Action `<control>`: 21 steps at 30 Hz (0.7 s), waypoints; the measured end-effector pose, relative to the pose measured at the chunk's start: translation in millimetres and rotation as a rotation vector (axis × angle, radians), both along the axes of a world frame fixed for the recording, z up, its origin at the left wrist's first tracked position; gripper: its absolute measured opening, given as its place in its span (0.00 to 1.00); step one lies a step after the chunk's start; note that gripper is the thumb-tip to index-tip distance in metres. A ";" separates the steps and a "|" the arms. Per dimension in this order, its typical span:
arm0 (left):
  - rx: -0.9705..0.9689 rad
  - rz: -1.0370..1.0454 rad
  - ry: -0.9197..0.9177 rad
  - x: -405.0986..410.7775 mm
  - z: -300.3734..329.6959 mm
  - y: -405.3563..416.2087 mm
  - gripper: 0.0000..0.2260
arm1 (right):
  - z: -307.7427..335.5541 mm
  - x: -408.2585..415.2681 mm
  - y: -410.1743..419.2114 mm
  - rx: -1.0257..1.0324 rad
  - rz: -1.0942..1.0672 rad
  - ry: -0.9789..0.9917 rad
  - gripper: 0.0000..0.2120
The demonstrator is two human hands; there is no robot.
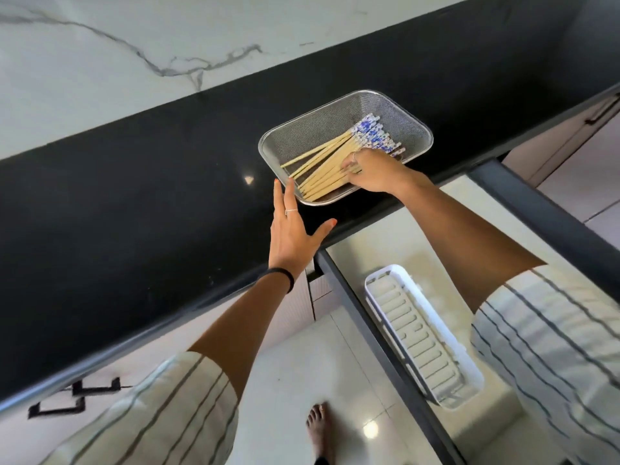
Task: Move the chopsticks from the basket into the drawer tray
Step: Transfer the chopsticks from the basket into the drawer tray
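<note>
A metal mesh basket sits on the black counter near its front edge. Inside lie several wooden chopsticks with blue-and-white patterned ends, fanned out toward the left. My right hand reaches into the basket from the right, its fingers curled onto the middle of the chopsticks. My left hand is flat and spread, fingertips touching the basket's left front corner. Below, in the pulled-out drawer, lies a white slotted tray with nothing in it.
The black counter runs diagonally, with a white marble wall behind. The drawer's dark frame juts out below the counter edge. A bare foot stands on the glossy tiled floor.
</note>
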State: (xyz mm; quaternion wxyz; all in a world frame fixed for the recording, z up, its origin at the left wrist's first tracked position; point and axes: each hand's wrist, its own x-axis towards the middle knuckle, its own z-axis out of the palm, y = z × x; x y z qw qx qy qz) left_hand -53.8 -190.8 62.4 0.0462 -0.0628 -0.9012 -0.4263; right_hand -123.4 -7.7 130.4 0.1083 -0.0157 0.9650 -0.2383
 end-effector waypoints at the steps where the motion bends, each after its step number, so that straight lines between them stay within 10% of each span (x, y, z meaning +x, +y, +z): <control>1: 0.015 -0.010 -0.004 0.2 -0.1 -1.1 0.43 | 0.5 -2.7 -2.1 0.009 -0.001 -0.020 0.16; 21: -0.033 -0.063 0.134 2.4 -15.4 -9.2 0.33 | 4.6 -34.3 -18.1 0.584 0.341 0.172 0.21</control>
